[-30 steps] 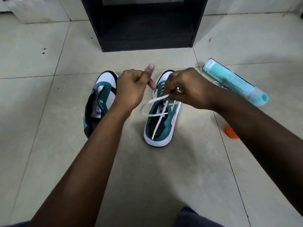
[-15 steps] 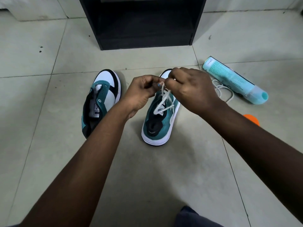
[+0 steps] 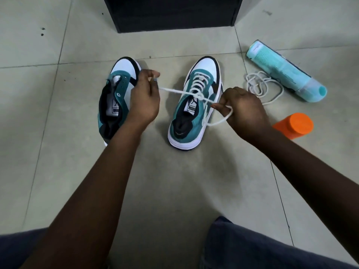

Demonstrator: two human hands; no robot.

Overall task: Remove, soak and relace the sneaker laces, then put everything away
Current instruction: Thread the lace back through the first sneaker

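Flanking the laced sneaker (image 3: 196,105), left hand (image 3: 144,100) and right hand (image 3: 242,111) each pinch its lace (image 3: 174,91); second sneaker (image 3: 116,98), loose lace (image 3: 260,84), two bottles beside.

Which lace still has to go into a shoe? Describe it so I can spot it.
Start at the black cabinet on the tiled floor and look right to the lying teal plastic bottle. Beside it lies a loose white shoelace in a tangle on the floor. Unlike the white lace in the laced teal-and-white sneaker, it is threaded through nothing, and no hand holds it.
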